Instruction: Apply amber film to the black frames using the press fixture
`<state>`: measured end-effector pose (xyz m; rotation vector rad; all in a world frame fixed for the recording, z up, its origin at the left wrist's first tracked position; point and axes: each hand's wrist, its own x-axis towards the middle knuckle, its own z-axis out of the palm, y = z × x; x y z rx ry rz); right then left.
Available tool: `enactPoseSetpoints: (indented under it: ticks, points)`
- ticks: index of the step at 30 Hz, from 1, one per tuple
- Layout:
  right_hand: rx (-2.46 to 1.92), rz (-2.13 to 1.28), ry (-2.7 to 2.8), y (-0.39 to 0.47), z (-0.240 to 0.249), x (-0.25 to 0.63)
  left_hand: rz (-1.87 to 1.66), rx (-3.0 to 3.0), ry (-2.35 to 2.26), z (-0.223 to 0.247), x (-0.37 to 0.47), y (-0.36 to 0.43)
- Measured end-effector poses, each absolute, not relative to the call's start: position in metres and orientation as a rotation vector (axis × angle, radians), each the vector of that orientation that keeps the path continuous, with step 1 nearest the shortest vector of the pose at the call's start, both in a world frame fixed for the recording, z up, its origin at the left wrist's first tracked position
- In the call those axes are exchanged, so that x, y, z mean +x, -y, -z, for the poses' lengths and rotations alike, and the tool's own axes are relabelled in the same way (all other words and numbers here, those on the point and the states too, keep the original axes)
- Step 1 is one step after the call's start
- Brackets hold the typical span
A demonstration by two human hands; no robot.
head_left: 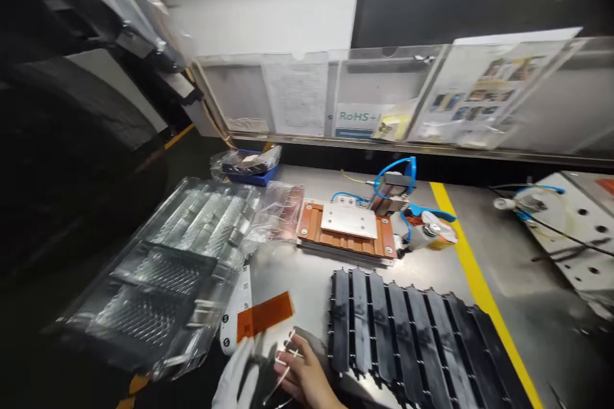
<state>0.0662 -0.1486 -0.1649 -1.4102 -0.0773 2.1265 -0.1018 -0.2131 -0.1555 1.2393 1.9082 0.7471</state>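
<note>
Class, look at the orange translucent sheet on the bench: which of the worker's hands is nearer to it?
Left. The gloved left hand is just below the orange sheet, almost touching its lower left corner. The bare right hand sits further right, beside the black ribbed tray.

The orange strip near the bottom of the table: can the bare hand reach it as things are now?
Probably yes. The hand lies just right of and below the orange strip, and only bare table shows between them; nothing stands in the way.
</note>
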Motion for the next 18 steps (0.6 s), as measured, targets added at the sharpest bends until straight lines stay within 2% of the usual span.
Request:
enactPoseSetpoints:
  ticks: [5, 9, 14, 18]
  points:
    - [-1.434, -2.105, 0.244, 0.164, 0.177, 0.077, -0.706, 0.517, -1.752, 0.143, -0.125, 0.207]
    - [-1.487, -1.885, 0.633, 0.174, 0.184, 0.087, -0.894, 0.083, -1.503, 0.132, -0.12, 0.193]
    - [-1.423, -1.388, 1.375, 0.148, 0.136, 0.091, -0.87, 0.587, -1.598, 0.111, -0.111, 0.17]
    - [-1.252, -1.333, 1.87, 0.103, 0.079, 0.076, -0.786, 1.171, -1.582, 0.089, -0.105, 0.158]
